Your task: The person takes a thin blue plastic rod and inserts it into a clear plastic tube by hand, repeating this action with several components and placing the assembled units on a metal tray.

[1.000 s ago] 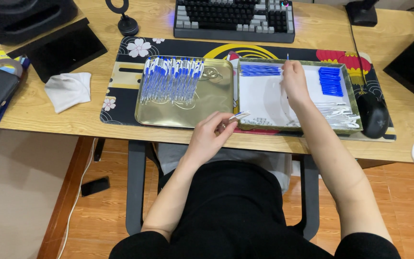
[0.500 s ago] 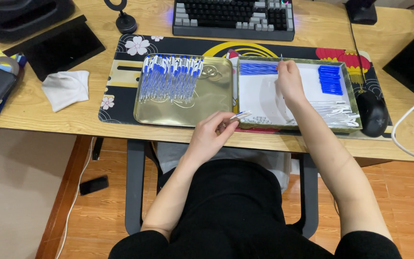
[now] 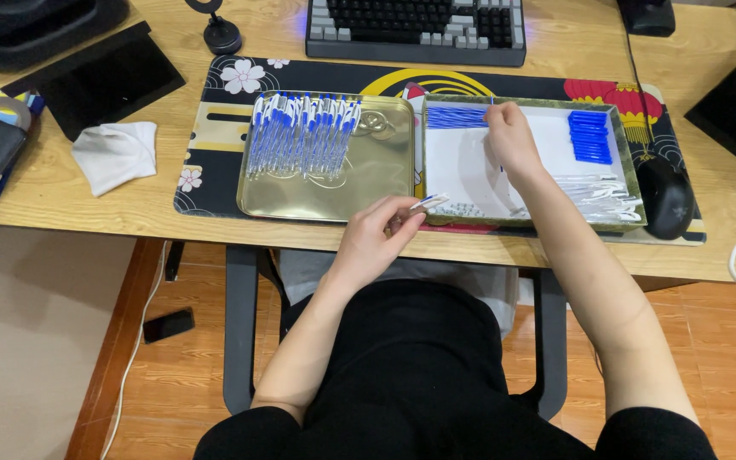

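Two trays sit side by side on the patterned desk mat (image 3: 215, 145) in front of us. The gold tray (image 3: 376, 183) on the left carries a row of assembled blue-and-white pens (image 3: 300, 132) along its far half, their long axes running away from us, blue caps at the far end. The right-hand tray (image 3: 632, 170) has a white floor, with a bundle of thin blue refills (image 3: 453, 117) lying crosswise at its far left corner, a stack of blue caps (image 3: 589, 136) at the far right, and clear barrels (image 3: 602, 192) near the front right.

Our left hand (image 3: 376, 238) hovers at the desk's near edge, just below the gap between the trays. Its thumb and forefinger are pinched onto a pen barrel (image 3: 428, 203), a short white piece with a touch of blue. The piece lies nearly level, its long axis slanting up and to the right, the free end pointing toward the right-hand tray's front left corner.

Our right hand (image 3: 511, 140) reaches over the right-hand tray, fingers curled down at the end of the refills. A thin blue line runs past the fingertips, but we cannot tell whether they have closed on a refill or only touch the bundle.

A keyboard (image 3: 415, 25) lies beyond the mat, a black mouse (image 3: 664, 198) just right of the right-hand tray, and a crumpled white cloth (image 3: 117, 153) on the bare wood to the left.
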